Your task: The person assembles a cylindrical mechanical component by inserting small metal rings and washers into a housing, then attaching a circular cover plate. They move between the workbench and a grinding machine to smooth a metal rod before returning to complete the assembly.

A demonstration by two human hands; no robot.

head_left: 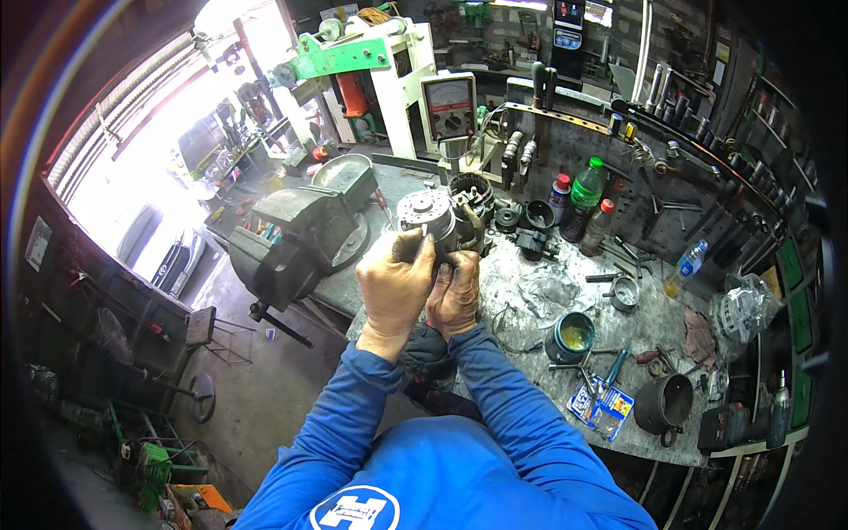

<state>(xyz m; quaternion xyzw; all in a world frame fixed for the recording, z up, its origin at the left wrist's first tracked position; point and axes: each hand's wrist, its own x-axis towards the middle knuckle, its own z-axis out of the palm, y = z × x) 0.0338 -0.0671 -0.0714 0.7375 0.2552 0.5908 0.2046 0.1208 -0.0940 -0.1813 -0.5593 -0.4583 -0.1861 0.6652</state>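
Scuffed grey metal workbench [548, 287], crowded. Bulky dark-grey bench vise [287, 231] blocks the left side. Round silver metal housing [426, 210] sits between vise and green-capped plastic bottle [586, 187], just beyond the hands. Hands close together: left hand [393, 281] pinched at its near rim; right hand [454, 296] curled alongside, grip can't tell. Dark teal tub [557, 346] of yellow liquid to the right.

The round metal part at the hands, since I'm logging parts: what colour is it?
The round metal part is silvery grey, best seen in the head view.
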